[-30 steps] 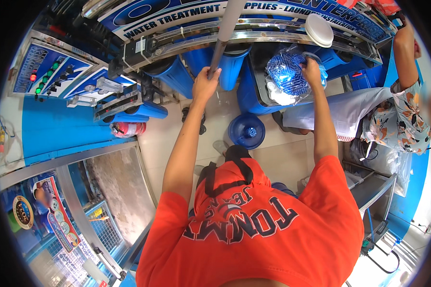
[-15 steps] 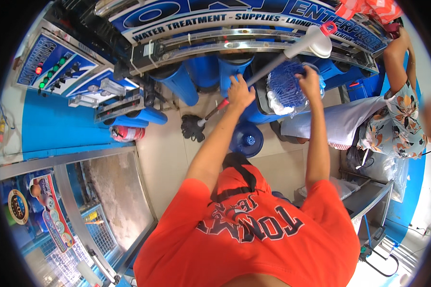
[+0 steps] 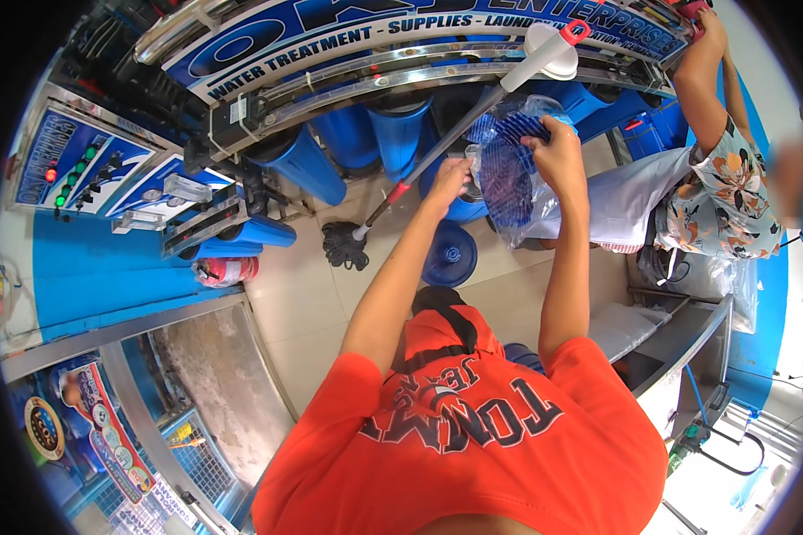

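Observation:
A clear plastic bag with dense blue lines hangs stretched between my hands, over a blue container. My right hand is closed on its upper right side, with the fingers bunching the plastic. At the bag's left edge, my left hand pinches the clear film. A mop with a dark head on the floor leans up past my left hand. Its pole runs behind the bag's top left corner to a grey grip with a red end. What is inside the bag, if anything, I cannot make out.
A round blue jug stands on the tiled floor below my hands. Tall blue filter housings line the far side under a metal rail. At right, another person in a floral top reaches upward. A steel counter stands nearer.
My left hand has moved from beside the mop pole to the bag's edge. The bag has been lifted and spread, and white material at its lower edge no longer shows.

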The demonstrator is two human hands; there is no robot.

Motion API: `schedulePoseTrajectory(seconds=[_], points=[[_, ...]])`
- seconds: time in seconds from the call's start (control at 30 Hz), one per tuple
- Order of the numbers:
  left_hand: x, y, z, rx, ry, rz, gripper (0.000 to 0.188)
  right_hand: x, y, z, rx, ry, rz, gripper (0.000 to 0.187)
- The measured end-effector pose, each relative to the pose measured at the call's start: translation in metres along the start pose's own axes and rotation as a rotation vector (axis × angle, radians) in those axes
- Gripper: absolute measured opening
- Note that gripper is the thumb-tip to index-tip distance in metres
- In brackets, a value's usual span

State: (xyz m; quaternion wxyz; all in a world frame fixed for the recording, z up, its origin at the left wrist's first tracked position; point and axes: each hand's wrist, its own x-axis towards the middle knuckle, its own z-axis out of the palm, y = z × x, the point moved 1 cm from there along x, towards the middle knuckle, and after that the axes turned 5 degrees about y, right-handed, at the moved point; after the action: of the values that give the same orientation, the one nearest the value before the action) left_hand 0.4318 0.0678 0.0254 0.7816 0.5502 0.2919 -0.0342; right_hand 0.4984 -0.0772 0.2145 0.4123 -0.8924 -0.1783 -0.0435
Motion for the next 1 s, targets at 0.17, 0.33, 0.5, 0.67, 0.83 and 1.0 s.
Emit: schedulePoseTrajectory(seconds=[0.17,0.33,0.5,0.67,0.83,1.0], points=[[-0.052,0.004,0.012,-0.612,-0.404,-0.212,0.068,-0.050,-0.049,-0.019,0.027,-0.062,-0.171,0.023],[-0.120,-0.016,-0.040,-0.917,-0.391,0.042,0.076,-0.068,-0.087,-0.030,0.337,-0.277,-0.058,0.018],[-0.198,-0.029,-0.116,-1.148,-0.293,0.300,0.061,-0.079,-0.121,0.034,0.623,-0.633,-0.091,0.011],[-0.300,-0.053,-0.184,-1.106,0.382,0.501,0.049,-0.127,-0.181,0.126,0.833,-1.055,-0.081,0.014],[-0.435,-0.104,-0.187,-1.026,1.054,0.708,0.051,-0.233,-0.244,0.192,0.990,-1.458,-0.118,0.016],[-0.556,-0.171,-0.151,-1.186,1.425,1.013,0.043,-0.381,-0.288,0.219,0.899,-1.872,-0.260,0.020]])
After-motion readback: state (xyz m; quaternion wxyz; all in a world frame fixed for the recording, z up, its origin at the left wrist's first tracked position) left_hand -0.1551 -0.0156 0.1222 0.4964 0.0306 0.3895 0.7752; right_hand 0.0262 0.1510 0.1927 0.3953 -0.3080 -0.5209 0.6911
